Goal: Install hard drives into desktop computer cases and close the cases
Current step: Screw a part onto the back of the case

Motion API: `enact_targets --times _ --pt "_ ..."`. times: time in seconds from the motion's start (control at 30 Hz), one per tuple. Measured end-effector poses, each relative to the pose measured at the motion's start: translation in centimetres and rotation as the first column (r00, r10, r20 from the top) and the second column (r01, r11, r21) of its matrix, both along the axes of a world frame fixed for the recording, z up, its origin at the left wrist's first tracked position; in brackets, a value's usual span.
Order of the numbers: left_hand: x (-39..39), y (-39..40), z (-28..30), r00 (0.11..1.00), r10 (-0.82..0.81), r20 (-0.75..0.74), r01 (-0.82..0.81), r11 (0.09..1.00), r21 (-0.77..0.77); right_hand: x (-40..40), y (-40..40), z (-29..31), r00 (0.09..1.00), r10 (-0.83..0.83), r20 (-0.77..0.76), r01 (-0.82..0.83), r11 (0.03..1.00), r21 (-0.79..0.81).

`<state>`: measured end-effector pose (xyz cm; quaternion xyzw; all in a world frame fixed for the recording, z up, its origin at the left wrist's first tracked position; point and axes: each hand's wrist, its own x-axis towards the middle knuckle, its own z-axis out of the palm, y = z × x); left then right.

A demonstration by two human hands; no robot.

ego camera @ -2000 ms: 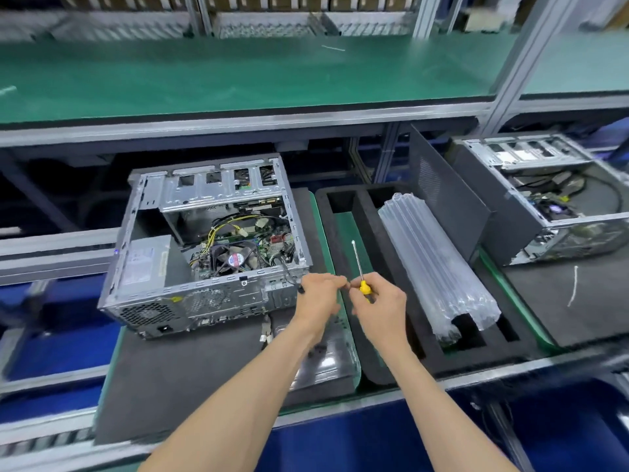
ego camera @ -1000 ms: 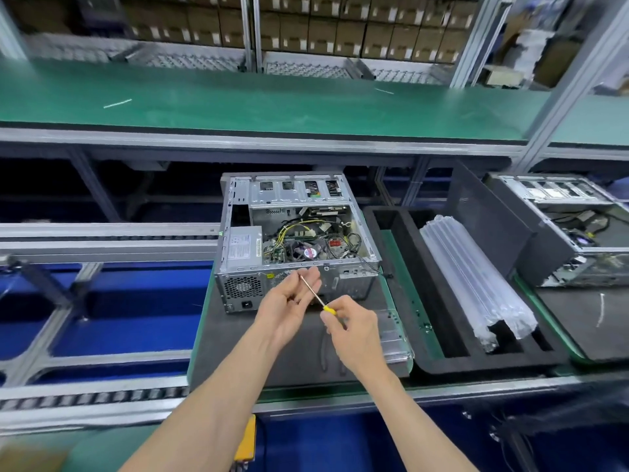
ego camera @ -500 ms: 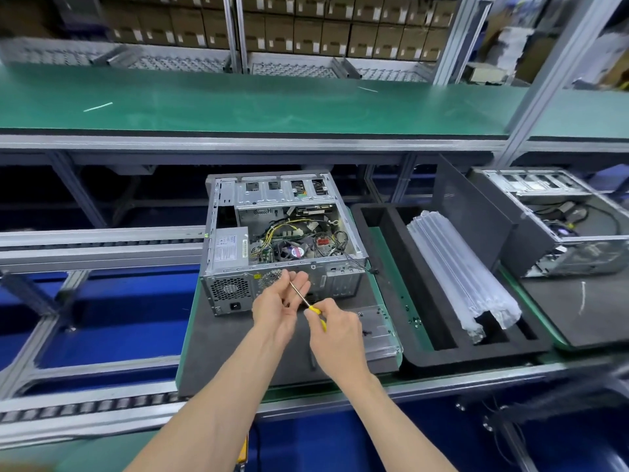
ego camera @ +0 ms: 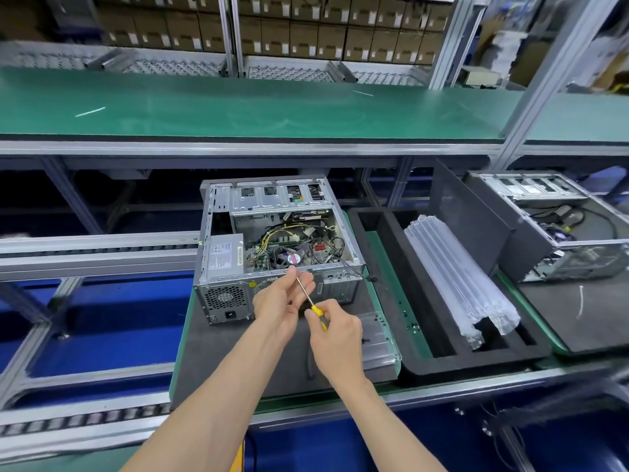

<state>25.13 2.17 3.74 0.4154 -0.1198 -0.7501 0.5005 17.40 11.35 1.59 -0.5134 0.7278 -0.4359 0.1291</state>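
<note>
The open desktop case [ego camera: 279, 247] lies on the grey mat [ego camera: 218, 352] before me; my right hand [ego camera: 335, 330] grips the yellow-handled screwdriver [ego camera: 311, 303], my left hand [ego camera: 284, 298] pinching at its tip. I can't tell if a screw sits there; one could drop into the wiring.

case [ego camera: 272, 247]: open, on its side on dark mat, cables and fan exposed
screwdriver [ego camera: 311, 299]: yellow-handled, tilted, shaft toward case

Your head camera looks forward and down from close above the table's [ego camera: 218, 356] near edge, facing the far shelf [ego camera: 238, 107].
</note>
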Motion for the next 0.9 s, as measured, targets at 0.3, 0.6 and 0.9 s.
enact_targets --times 0.3,0.6,0.9 --pt "3.6 1.7 -4.3 0.890 -0.177 -0.420 0.211 0.977 0.035 -1.7 -1.0 0.0 0.976 -0.051 0.211 0.058 0.998 -0.028" --pt "4.7 0.0 -3.5 0.871 -0.192 -0.452 0.247 0.967 0.066 -2.5 -2.0 0.1 0.949 -0.069 0.308 0.089 0.995 -0.051" --pt "4.8 -5.3 1.2 0.771 -0.171 -0.613 0.112 0.985 -0.134 -3.1 -3.0 0.3 0.921 -0.067 0.384 0.094 0.994 -0.052"
